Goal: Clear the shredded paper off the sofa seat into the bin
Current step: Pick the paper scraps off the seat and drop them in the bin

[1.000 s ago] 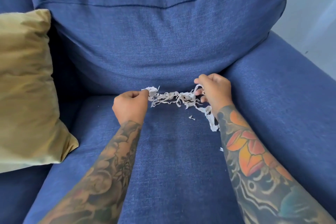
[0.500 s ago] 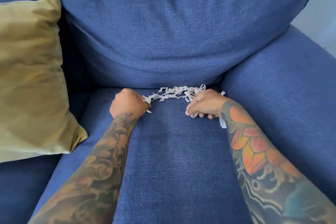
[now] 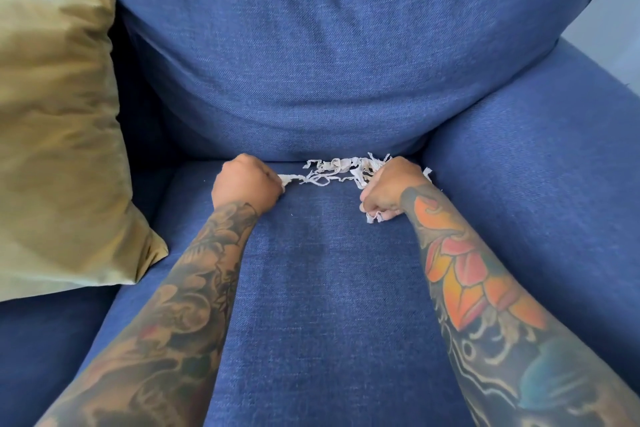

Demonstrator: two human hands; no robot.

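We work from our forearms outward along the blue sofa seat. Our left hand is fisted, knuckles up, pinching the left end of the shredded paper at its thumb side. Our right hand is curled too, gripping a wad of strips; a few loops poke out under its fingers near the seat. The rest of the paper lies strung between the two fists, along the crease where the seat meets the back cushion.

To gather well, we judge it best to draw both fists together, bunching the strand into one wad and lifting it clear of the crease so no loose bits slip down. Small scraps by our right wrist need a second pass.

To our left leans an olive throw pillow; to our right rises the armrest. No bin is in view.
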